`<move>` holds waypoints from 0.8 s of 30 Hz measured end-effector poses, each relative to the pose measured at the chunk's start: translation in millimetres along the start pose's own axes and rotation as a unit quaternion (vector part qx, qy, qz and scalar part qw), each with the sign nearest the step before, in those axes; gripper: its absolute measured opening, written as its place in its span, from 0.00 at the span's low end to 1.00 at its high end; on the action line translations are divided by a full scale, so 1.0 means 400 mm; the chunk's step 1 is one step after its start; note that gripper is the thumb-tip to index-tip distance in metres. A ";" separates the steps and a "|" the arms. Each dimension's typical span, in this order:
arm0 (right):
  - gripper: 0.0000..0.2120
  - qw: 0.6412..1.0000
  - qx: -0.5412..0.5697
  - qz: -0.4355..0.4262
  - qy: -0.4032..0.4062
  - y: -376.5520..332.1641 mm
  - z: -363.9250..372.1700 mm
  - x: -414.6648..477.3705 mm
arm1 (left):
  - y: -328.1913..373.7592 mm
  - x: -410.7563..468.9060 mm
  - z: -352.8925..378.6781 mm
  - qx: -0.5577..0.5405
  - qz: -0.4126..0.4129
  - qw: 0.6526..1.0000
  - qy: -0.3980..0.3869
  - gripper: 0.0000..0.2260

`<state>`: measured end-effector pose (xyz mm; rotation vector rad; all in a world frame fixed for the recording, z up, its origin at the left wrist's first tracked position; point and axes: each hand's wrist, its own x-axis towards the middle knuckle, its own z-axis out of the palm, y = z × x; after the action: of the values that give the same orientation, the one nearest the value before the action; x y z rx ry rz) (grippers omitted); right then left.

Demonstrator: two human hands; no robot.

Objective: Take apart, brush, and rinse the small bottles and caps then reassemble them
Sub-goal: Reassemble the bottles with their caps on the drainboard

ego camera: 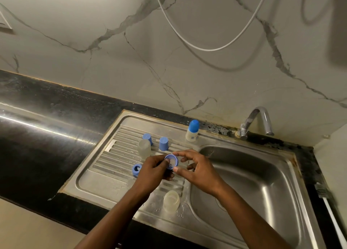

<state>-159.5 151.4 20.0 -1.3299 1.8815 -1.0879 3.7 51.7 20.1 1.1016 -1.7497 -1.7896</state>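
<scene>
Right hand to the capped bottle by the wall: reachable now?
Probably yes: nothing stands between the right hand and capped bottle, though it pinches the blue ring the left hand holds.

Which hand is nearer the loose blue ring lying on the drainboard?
Left. The left hand is close beside the loose blue ring, just to its right; the right hand is farther right, past the blue collar both hands hold.

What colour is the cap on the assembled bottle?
The cap is blue, best seen in the head view.
</scene>
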 end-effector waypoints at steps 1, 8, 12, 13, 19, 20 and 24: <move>0.23 1.000 0.004 -0.002 -0.008 0.000 -0.001 -0.003 | 0.002 -0.005 -0.001 -0.019 -0.010 1.000 -0.015 0.14; 0.22 0.997 0.072 0.001 -0.027 -0.003 0.003 -0.017 | 0.007 -0.035 0.012 -0.067 0.004 0.998 -0.015 0.13; 0.21 0.995 0.094 0.001 -0.027 -0.004 0.003 -0.026 | 0.000 -0.040 0.014 -0.059 -0.003 0.998 -0.008 0.12; 0.21 0.995 0.101 0.000 -0.028 -0.003 0.001 -0.027 | -0.002 -0.040 0.012 -0.057 -0.005 0.998 -0.017 0.12; 0.20 0.991 0.133 0.004 -0.025 0.002 -0.007 -0.034 | -0.026 -0.040 -0.005 -0.049 -0.006 0.998 -0.037 0.14; 0.20 0.991 0.133 0.003 -0.025 0.004 -0.008 -0.035 | -0.033 -0.042 -0.007 -0.055 -0.007 0.998 -0.030 0.14; 0.21 0.990 0.136 0.006 -0.031 0.024 -0.012 -0.042 | -0.078 -0.054 -0.020 -0.078 -0.011 0.997 0.016 0.14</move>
<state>-162.5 170.5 14.1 -1.1810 1.6268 -1.2316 30.4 66.9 -3.5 1.0817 -1.5568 -1.8753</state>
